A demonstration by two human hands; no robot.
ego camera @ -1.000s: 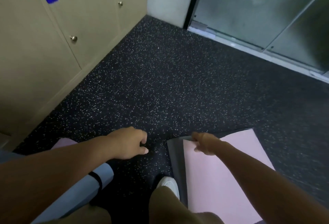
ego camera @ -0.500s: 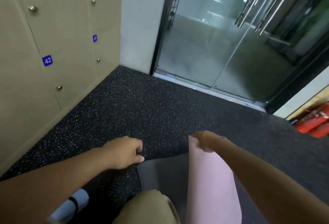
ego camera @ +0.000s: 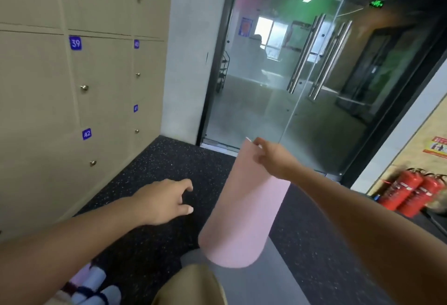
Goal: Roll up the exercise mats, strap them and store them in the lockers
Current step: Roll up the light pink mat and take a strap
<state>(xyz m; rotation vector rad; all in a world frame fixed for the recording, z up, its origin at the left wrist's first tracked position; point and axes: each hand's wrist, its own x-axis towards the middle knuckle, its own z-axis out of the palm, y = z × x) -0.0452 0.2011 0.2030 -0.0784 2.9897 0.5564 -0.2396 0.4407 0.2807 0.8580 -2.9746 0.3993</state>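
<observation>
Your right hand (ego camera: pixel 271 157) pinches the top edge of the pink mat (ego camera: pixel 244 208) and holds it lifted, so the mat hangs curved, its long axis running from that hand down toward the floor (ego camera: pixel 169 159) by your knee. Your left hand (ego camera: pixel 167 198) hovers with fingers loosely spread, holding nothing, just left of the mat and apart from it. It is the nearer free hand, so it likely has to cross rightward to the hanging sheet. Rolled, strapped mats (ego camera: pixel 89 287) lie at lower left, below the closed lockers (ego camera: pixel 101 82).
</observation>
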